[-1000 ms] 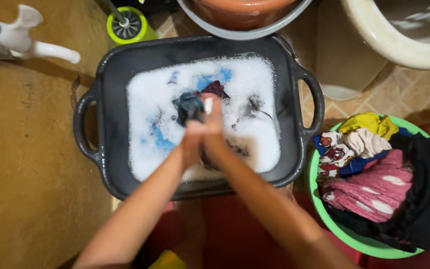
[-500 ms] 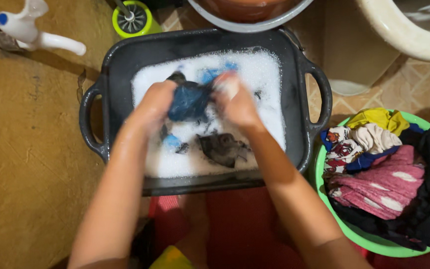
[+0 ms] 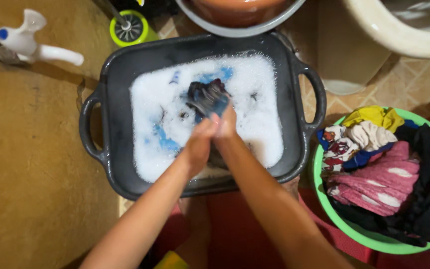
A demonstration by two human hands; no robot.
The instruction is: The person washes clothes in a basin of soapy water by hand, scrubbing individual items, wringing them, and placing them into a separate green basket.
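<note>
Fingers of our left hand (image 3: 198, 144) and right hand (image 3: 225, 124) are curled shut and pressed together, both clamped on the dark blue garment (image 3: 207, 98), which bunches up just above the suds near the middle of the black tub (image 3: 109, 94). White foam (image 3: 255, 124) covers nearly all the water, with patches of blue cloth showing through on the left side. We see no packages, labels or signs around us; the nearest marked object is the white tap (image 3: 31, 42) at the upper left, with a small blue round cap on its top, standing out from the tan wall. A lime-green round holder with a brush (image 3: 128, 26) sits just beyond the tub's far left corner, and a grey-rimmed basin (image 3: 240, 31) touches or nearly touches the tub's far edge. On our right, a green basin (image 3: 354, 234) heaped with yellow, pink, patterned and black clothes stands just beside the tub's right handle (image 3: 317, 97). The left handle (image 3: 86, 127) lies close to the wall, so room there is tight. Tiled floor (image 3: 404, 87) opens between the right handle, the green basin and a cream-coloured vessel (image 3: 399, 35) at the upper right.
</note>
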